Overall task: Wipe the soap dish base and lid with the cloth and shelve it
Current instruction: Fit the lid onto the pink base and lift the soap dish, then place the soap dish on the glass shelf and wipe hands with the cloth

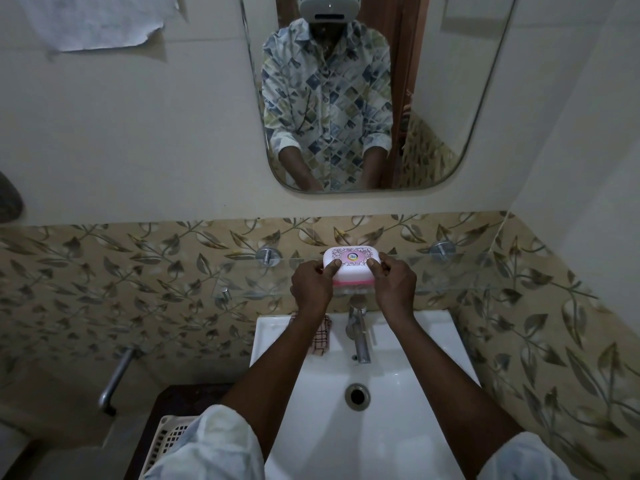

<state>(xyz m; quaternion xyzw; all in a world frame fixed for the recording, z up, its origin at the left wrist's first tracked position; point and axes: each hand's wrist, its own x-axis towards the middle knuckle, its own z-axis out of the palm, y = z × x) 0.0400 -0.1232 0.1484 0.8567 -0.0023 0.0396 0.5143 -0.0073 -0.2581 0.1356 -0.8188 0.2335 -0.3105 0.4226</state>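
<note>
Two white sleeves [207, 441] reach out, and the left hand [311, 282] and right hand [394, 280] pinch the closed soap dish [351, 266] on the glass shelf [485, 271], where a slip could drop it into the sink [398, 445].

My closed soap dish [351, 265], white lid over pink base, sits level on the glass shelf [450, 271]; the checked cloth [322, 337] lies crumpled below that shelf.
</note>
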